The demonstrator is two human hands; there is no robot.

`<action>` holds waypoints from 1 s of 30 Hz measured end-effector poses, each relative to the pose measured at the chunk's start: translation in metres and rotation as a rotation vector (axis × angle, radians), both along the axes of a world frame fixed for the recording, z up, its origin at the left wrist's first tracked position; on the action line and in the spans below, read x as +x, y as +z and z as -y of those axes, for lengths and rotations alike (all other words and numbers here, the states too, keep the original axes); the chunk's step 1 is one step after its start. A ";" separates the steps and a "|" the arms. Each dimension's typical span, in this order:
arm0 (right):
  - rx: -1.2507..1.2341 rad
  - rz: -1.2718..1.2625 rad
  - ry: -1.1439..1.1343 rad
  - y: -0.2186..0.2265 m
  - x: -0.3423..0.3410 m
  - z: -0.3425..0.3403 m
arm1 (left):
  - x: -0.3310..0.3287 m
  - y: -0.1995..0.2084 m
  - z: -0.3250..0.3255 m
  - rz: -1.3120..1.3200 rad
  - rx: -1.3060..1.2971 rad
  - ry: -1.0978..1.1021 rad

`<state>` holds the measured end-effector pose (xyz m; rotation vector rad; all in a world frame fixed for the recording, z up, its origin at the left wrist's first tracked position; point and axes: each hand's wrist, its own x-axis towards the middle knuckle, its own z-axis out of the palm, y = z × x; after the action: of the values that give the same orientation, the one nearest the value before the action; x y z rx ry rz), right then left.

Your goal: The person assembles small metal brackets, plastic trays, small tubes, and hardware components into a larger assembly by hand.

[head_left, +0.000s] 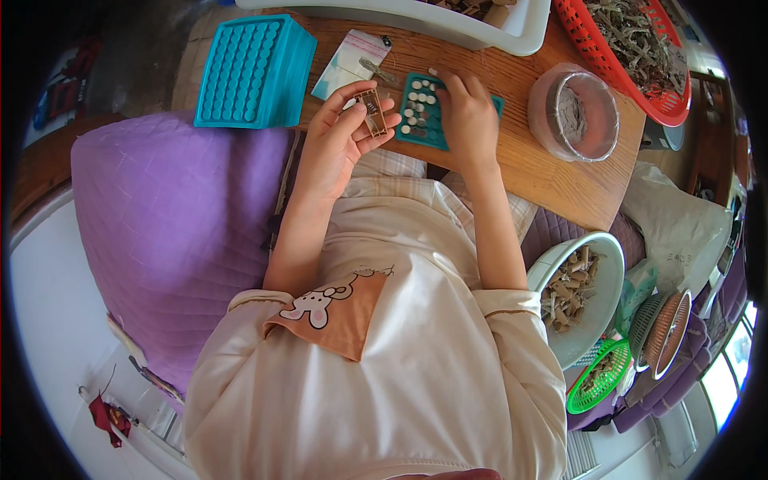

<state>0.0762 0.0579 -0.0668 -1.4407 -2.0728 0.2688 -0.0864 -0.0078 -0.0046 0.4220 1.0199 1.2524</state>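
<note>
My left hand (346, 128) holds up a small brown rectangular piece (372, 114) with a framed edge, gripped between thumb and fingers. To its right, a teal tray (434, 138) with round hollows lies on the wooden table. Several small white discs (417, 107) sit in the tray's left part. My right hand (468, 116) is over the tray's right half, fingers bent and closed. A small white disc (433, 71) shows at its fingertips, by the tray's far edge; the hand hides part of the tray.
A stack of teal trays (254, 72) stands at the left, beside a clear packet (354, 62). Farther right are a plastic-lined round tub (573, 112) and a red basket (608, 60) of dry strips. A white bin (512, 36) stands at the back. A pale bucket (612, 272) holds brown pieces.
</note>
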 end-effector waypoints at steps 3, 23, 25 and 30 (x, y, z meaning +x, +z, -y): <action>0.017 -0.020 -0.086 0.005 0.016 0.011 | 0.002 -0.002 -0.001 -0.010 -0.015 -0.015; -0.015 -0.358 -0.170 0.017 0.036 0.019 | 0.026 0.001 0.001 -0.040 0.034 -0.253; 0.002 -0.426 -0.146 0.045 0.024 0.032 | 0.027 0.002 0.002 -0.062 0.026 -0.261; 0.132 -0.408 0.027 0.077 0.005 0.051 | 0.034 0.005 0.004 -0.066 0.070 -0.279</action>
<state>0.0809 0.0067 0.0102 -1.1676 -1.7434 0.3931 -0.0527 -0.0115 0.0008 0.6410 0.9382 1.0310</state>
